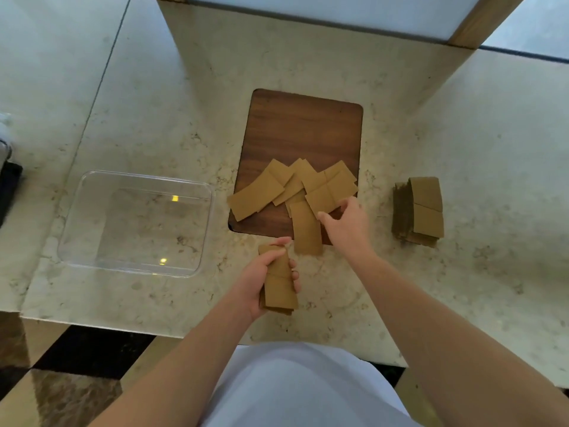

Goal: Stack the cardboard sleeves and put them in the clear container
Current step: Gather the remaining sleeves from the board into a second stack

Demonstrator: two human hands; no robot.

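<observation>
Several flat brown cardboard sleeves [308,186] lie fanned out on the near end of a dark wooden board [303,131]. One sleeve [306,228] hangs over the board's near edge. My left hand [261,282] grips a small stack of sleeves [280,288] just above the counter, near its front edge. My right hand [346,223] hovers at the right side of the fan, its thumb and fingers apart and touching the edge of a sleeve. A clear container [92,192] stands empty to the left of the board.
A taller stack of sleeves [420,211] stands on the marble counter [477,149] to the right. A wood-framed white panel [338,13] rises at the back. A dark object [7,192] sits at the far left edge. The floor shows below the counter's front edge.
</observation>
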